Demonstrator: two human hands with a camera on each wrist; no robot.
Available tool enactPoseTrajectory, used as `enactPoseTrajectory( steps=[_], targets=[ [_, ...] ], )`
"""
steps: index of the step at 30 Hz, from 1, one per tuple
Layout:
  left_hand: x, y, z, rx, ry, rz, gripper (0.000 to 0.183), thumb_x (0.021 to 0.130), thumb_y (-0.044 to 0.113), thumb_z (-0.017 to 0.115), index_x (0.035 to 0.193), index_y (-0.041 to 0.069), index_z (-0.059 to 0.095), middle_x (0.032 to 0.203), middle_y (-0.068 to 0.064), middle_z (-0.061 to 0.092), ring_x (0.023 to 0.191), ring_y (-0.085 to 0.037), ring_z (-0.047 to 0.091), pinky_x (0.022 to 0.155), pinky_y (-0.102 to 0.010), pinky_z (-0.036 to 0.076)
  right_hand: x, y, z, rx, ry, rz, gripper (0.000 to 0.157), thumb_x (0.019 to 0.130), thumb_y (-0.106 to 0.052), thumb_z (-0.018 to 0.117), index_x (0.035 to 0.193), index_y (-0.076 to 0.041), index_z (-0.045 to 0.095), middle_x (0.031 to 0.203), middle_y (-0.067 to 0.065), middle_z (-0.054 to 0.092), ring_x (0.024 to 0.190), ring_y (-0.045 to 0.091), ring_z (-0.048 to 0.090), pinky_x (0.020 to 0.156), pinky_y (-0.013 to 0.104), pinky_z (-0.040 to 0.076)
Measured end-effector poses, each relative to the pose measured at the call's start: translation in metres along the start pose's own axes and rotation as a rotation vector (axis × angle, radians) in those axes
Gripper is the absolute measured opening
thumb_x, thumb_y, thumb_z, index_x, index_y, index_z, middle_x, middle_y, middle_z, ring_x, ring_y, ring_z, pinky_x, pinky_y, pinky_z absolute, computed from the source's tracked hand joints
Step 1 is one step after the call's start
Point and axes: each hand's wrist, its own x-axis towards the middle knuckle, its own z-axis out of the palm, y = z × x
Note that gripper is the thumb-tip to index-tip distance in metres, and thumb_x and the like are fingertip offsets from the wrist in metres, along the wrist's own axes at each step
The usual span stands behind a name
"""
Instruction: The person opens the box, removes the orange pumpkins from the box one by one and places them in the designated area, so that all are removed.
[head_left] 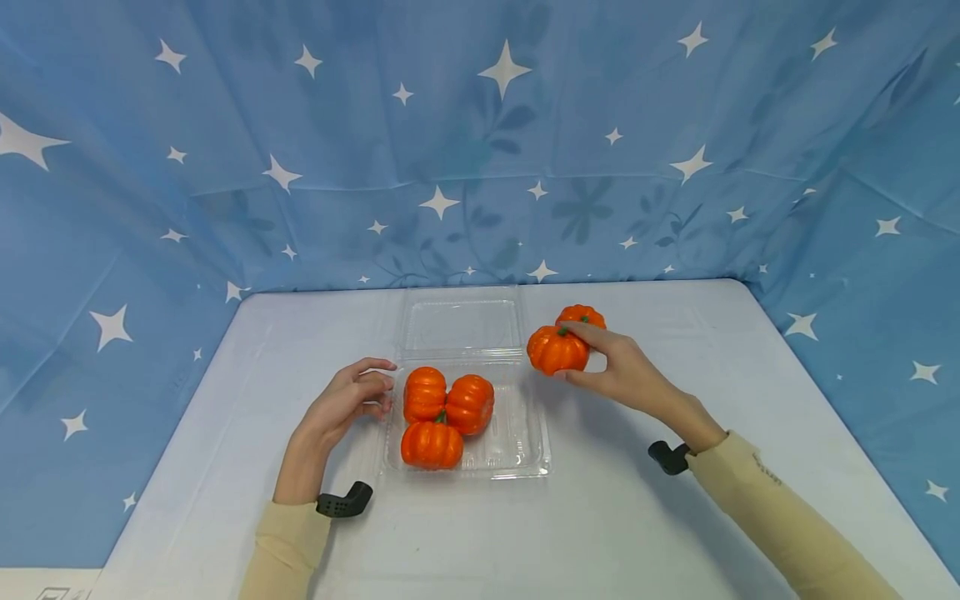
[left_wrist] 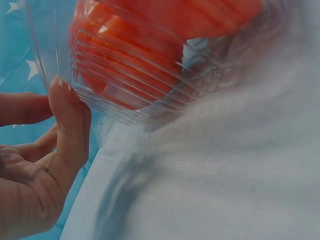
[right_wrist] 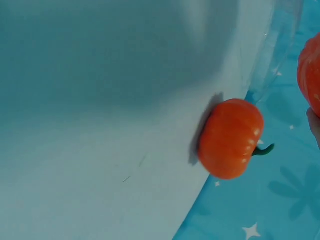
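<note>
Where the table (head_left: 637, 533) begins on our left, we see a beige sleeve (head_left: 288, 542) with a black device (head_left: 345, 502) at its cuff, and beyond it the left hand (head_left: 345, 402). Its grip is slack, fingers loosely bent and set apart, with tips at the left wall of a clear plastic container (head_left: 521, 442). Inside, towards that wall, we count three orange pumpkins huddled together: the back pumpkin (head_left: 424, 392), the front pumpkin (head_left: 432, 447) and the right-hand pumpkin (head_left: 472, 404), a green stem (head_left: 441, 416) showing where they meet. Behind them the lid (head_left: 461, 323) lies folded back towards the blue starred curtain (head_left: 675, 242).

Just right of the lid, we find the held pumpkin (head_left: 553, 354), which appears raised off the table. Just behind it and slightly further right, the last pumpkin (right_wrist: 230, 140) rests on the table. We then reach the right hand (head_left: 630, 371), its grip clamped on the held pumpkin between thumb and fingers, and the second sleeve (head_left: 780, 517).
</note>
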Motion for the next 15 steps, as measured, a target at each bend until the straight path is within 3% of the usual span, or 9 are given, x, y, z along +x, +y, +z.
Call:
enactPoseTrajectory(
  steps=[5, 15],
  targets=[
    [0.0, 0.0, 0.0, 0.0, 0.001, -0.001, 0.042, 0.102, 0.008, 0.055, 0.14, -0.007, 0.045, 0.079, -0.003, 0.064, 0.067, -0.014, 0.058, 0.063, -0.026, 0.055, 0.0, 0.013, 0.0, -0.035, 0.019, 0.046, 0.064, 0.087, -0.017, 0.082, 0.143, 0.001, 0.056, 0.139, 0.023, 0.062, 0.121, 0.041, 0.063, 0.099, 0.059, 0.053],
    [0.0, 0.0, -0.001, -0.004, -0.002, -0.005, 0.042, 0.103, 0.009, 0.055, 0.14, -0.007, 0.045, 0.08, -0.003, 0.064, 0.068, -0.015, 0.058, 0.064, -0.026, 0.055, 0.0, 0.028, 0.006, -0.116, -0.036, 0.115, 0.07, 0.087, -0.016, 0.082, 0.146, 0.006, 0.051, 0.145, 0.027, 0.056, 0.132, 0.048, 0.055, 0.108, 0.062, 0.045]
  ],
)
